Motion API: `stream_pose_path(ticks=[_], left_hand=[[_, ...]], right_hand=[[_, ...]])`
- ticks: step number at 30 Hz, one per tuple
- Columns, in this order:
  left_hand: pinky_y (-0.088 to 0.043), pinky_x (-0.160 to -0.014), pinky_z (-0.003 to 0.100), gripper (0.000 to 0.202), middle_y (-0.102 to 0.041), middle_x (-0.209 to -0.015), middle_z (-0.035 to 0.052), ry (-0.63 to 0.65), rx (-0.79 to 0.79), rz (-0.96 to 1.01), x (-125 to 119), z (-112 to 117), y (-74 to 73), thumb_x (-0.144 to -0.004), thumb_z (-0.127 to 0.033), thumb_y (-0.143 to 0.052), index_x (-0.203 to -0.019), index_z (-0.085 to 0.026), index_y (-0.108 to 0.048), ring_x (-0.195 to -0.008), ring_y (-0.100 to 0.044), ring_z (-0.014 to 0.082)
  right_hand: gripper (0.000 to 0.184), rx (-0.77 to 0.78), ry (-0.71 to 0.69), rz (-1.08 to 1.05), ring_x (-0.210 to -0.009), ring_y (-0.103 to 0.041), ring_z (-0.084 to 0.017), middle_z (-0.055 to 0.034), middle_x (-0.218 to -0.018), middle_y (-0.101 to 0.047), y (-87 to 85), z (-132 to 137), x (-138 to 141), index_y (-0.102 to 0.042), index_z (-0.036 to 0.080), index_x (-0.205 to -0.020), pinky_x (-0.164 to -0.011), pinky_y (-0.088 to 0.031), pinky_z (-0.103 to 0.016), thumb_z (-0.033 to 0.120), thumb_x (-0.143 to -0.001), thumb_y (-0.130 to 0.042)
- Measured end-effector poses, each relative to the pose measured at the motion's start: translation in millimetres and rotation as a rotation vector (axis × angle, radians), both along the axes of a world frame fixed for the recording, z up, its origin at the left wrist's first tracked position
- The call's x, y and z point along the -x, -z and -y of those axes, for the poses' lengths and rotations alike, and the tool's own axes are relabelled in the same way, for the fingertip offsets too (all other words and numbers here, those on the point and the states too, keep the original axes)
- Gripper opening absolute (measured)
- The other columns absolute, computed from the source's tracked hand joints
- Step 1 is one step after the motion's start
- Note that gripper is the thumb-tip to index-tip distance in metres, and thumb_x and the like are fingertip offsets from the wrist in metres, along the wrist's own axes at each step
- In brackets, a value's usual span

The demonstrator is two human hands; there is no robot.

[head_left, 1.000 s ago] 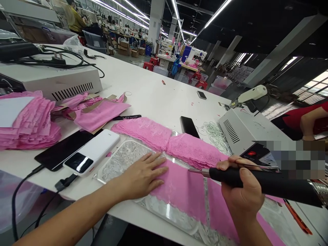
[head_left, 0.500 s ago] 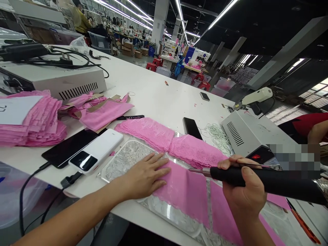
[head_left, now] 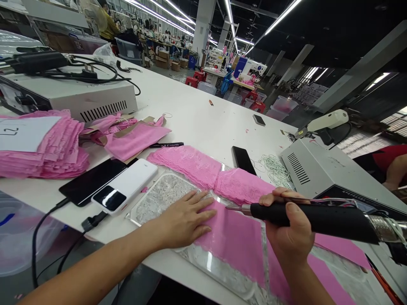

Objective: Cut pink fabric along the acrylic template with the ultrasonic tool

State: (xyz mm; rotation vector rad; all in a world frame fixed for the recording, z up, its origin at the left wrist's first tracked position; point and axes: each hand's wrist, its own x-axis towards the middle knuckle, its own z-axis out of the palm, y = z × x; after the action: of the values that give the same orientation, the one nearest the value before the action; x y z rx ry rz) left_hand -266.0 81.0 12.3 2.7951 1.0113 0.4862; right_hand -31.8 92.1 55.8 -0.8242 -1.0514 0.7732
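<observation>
My left hand (head_left: 186, 220) lies flat with fingers stretched over the left edge of a pink fabric panel (head_left: 240, 241). That panel rests on a clear plastic template (head_left: 222, 277) with a grey mottled surface showing. In my right hand (head_left: 291, 231) is a thick black corded handpiece (head_left: 324, 218), gripped with the fingers around its body. Its metal tip points left and meets the upper part of the panel, just right of my left fingertips; I cannot tell how firmly it touches. Beyond the tip sit two stacks of pink lace pieces (head_left: 186, 165).
A white power bank (head_left: 136, 182) and a black phone (head_left: 92, 182) lie at left. Behind them are a pink fabric pile (head_left: 60, 144) and a grey vented box (head_left: 92, 97). Another grey box (head_left: 330, 169) stands at right, near a tangle of thin cord (head_left: 275, 169) and a co-worker's arm (head_left: 396, 169).
My right hand and the handpiece have moved left along the panel, bringing the tip closer to my left hand. The left hand stays flat on the fabric. The view has shifted slightly.
</observation>
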Motion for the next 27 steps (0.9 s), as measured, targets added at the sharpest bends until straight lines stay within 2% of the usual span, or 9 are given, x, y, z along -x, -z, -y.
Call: stream_pose_path(ticks=[5, 11, 16, 19, 22, 25, 27], left_hand=[[-0.036, -0.112, 0.053, 0.041, -0.050, -0.146, 0.0099, 0.001, 0.011, -0.009, 1.2, -1.2, 1.9, -0.099, -0.041, -0.048, -0.133, -0.019, -0.058, -0.141, -0.038, 0.0340], [-0.036, -0.113, 0.054, 0.042, -0.047, -0.148, 0.0091, 0.000, -0.035, 0.014, 3.4, -2.7, 11.5, -0.100, -0.040, -0.047, -0.135, -0.020, -0.057, -0.142, -0.036, 0.0336], [-0.039, -0.112, 0.054, 0.044, -0.045, -0.149, 0.0096, 0.028, -0.118, 0.014, 8.6, -7.3, 15.3, -0.100, -0.039, -0.046, -0.139, -0.020, -0.053, -0.142, -0.036, 0.0328], [-0.042, -0.111, 0.050, 0.041, -0.048, -0.147, 0.0098, 0.046, -0.161, 0.049, 12.1, -10.8, 8.0, -0.102, -0.036, -0.043, -0.138, -0.020, -0.055, -0.141, -0.038, 0.0298], [-0.043, -0.111, 0.048, 0.036, -0.053, -0.143, 0.0096, 0.068, -0.217, 0.087, 6.9, -5.0, -7.0, -0.102, -0.028, -0.041, -0.130, -0.018, -0.062, -0.139, -0.043, 0.0271], [-0.041, -0.113, 0.045, 0.032, -0.060, -0.136, 0.0086, 0.086, -0.243, 0.094, -14.9, 16.5, -19.3, -0.102, -0.022, -0.040, -0.121, -0.016, -0.066, -0.134, -0.049, 0.0240], [-0.040, -0.113, 0.043, 0.030, -0.063, -0.132, 0.0077, 0.125, -0.238, 0.106, -38.1, 34.9, -20.2, -0.102, -0.025, -0.043, -0.119, -0.015, -0.066, -0.130, -0.053, 0.0228]], right_hand=[[0.009, -0.014, -0.003, 0.004, -0.063, -0.057, -0.011, 0.0017, -0.084, -0.055, -0.1, 1.1, 0.0, -0.061, 0.022, -0.081, -0.067, -0.052, -0.034, 0.028, -0.075, -0.063], [0.009, -0.036, -0.022, 0.001, -0.062, -0.059, -0.012, 0.0024, -0.080, -0.056, 0.8, -1.1, 4.4, -0.060, 0.022, -0.078, -0.063, -0.052, -0.033, 0.029, -0.076, -0.066], [0.013, -0.071, -0.008, -0.020, -0.061, -0.060, -0.012, 0.0016, -0.082, -0.059, -10.4, 2.0, -2.1, -0.064, 0.022, -0.084, -0.064, -0.051, -0.032, 0.031, -0.076, -0.065], [0.014, -0.086, 0.018, -0.048, -0.058, -0.059, -0.012, 0.0010, -0.083, -0.059, -19.9, 13.6, -21.6, -0.064, 0.021, -0.083, -0.059, -0.049, -0.031, 0.030, -0.074, -0.064], [0.013, -0.095, 0.063, -0.029, -0.055, -0.058, -0.012, -0.0001, -0.084, -0.060, -21.8, 28.5, -48.4, -0.064, 0.020, -0.081, -0.054, -0.048, -0.030, 0.028, -0.071, -0.062], [0.014, -0.085, 0.124, -0.030, -0.052, -0.058, -0.013, -0.0009, -0.080, -0.061, -15.8, 37.5, -72.7, -0.064, 0.019, -0.078, -0.051, -0.048, -0.031, 0.027, -0.068, -0.060], [0.014, -0.073, 0.151, -0.058, -0.050, -0.057, -0.014, -0.0008, -0.077, -0.061, -10.8, 38.7, -83.3, -0.064, 0.018, -0.074, -0.049, -0.048, -0.032, 0.027, -0.065, -0.059]])
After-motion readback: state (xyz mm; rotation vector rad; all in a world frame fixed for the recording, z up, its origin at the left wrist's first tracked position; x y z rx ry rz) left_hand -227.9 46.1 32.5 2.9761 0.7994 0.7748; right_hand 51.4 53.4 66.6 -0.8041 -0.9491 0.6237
